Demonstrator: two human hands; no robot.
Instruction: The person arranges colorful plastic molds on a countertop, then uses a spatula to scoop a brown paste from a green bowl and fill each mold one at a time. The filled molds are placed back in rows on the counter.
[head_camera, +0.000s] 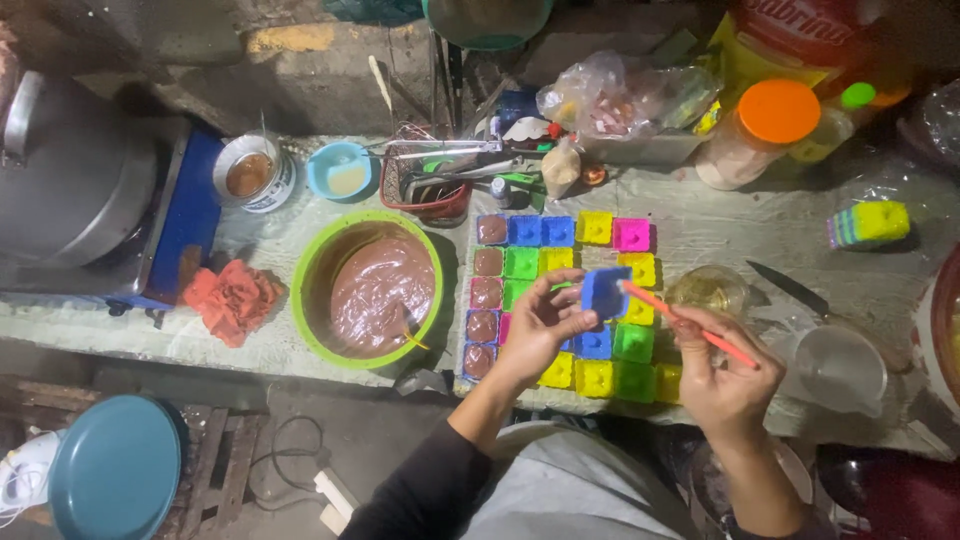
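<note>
Closest to me, the left hand (540, 325) pinches a small blue square plastic mould cup (604, 291) in its fingers, held up over the counter (770, 230). The right hand (722, 375) grips a thin orange-handled brush (690, 325), fingers pressed on the handle, tip at the cup — it looks like the inside is being brushed. Below lie rows of colourful square moulds (560, 300), the left column filled brown. Further left sits a green bowl of brown batter (368, 290) — filling from it would need a steady pour.

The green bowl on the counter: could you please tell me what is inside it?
The green bowl holds thick brown batter with a thin yellow handle sticking out. The batter covers the bowl's bottom.
</note>
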